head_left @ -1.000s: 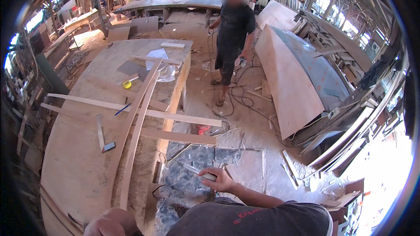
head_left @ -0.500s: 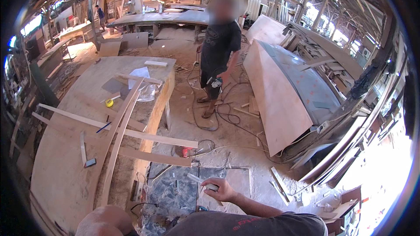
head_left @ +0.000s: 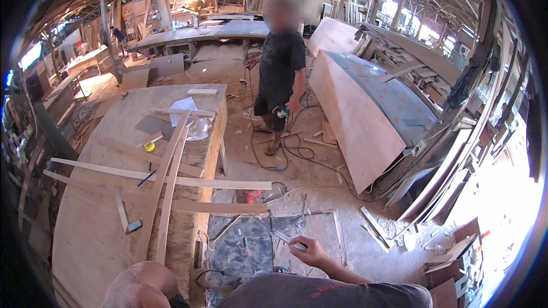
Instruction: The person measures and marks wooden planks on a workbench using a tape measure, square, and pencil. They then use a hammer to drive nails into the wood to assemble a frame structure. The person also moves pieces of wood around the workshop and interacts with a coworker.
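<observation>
My right hand [head_left: 309, 251] is closed around a slim silver-grey tool [head_left: 298, 245] with a narrow, blade-like end pointing up and left; its exact kind is too small to make out. The hand is held over the floor, to the right of a large wooden worktable [head_left: 85, 217]. My left hand is not visible; only a bare bent limb [head_left: 140, 285] shows at the lower left. Long wooden strips [head_left: 165, 205] cross each other on the tabletop, two of them [head_left: 245, 185] jutting past its right edge. Beside them lie a try square [head_left: 121, 210], a blue pencil [head_left: 146, 178] and a yellow tape measure [head_left: 149, 146].
A co-worker [head_left: 279, 68] stands beyond the table, holding a corded power tool [head_left: 281, 112]; cables [head_left: 297, 151] loop across the floor. A large panelled piece [head_left: 354, 120] leans at the right among stacked boards. Dark sheets [head_left: 240, 251] lie on the floor below my hand.
The view has shifted, so the table sits slightly further right. My right hand still grips the tool. The co-worker has turned a little and raised the hand with the cord.
</observation>
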The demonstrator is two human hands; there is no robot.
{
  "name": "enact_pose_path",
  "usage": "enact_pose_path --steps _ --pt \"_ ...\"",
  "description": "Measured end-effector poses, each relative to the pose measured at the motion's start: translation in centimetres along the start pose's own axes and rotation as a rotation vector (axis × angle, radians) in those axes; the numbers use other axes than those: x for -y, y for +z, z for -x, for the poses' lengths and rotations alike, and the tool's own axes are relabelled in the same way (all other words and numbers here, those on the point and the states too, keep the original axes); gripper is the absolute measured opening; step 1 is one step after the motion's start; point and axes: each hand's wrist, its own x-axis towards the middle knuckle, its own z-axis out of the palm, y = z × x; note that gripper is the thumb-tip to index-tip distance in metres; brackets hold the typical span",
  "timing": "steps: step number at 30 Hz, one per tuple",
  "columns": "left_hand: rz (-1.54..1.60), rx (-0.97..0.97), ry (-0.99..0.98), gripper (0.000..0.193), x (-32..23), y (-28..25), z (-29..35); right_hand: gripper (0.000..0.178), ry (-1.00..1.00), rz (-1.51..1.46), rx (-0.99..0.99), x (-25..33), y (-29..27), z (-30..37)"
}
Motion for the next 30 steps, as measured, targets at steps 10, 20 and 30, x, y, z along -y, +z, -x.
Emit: enact_pose_path --steps 10,20,30 --pt "-0.418 -0.117 -0.083 0.008 -3.1 -13.9 4.7 0.028 0.338 -0.695 -0.427 -5.7 2.3 6.3" --pt "-1.569 -0.278 -0.851 0.044 3.8 -29.9 32.0 0.023 0.644 -0.793 -0.652 -6.5 2.4 9.4" --pt "-2.079 -0.462 -1.233 0.077 -5.0 -30.7 44.5 0.031 0.711 0.628 -0.047 -20.9 3.7 15.3"
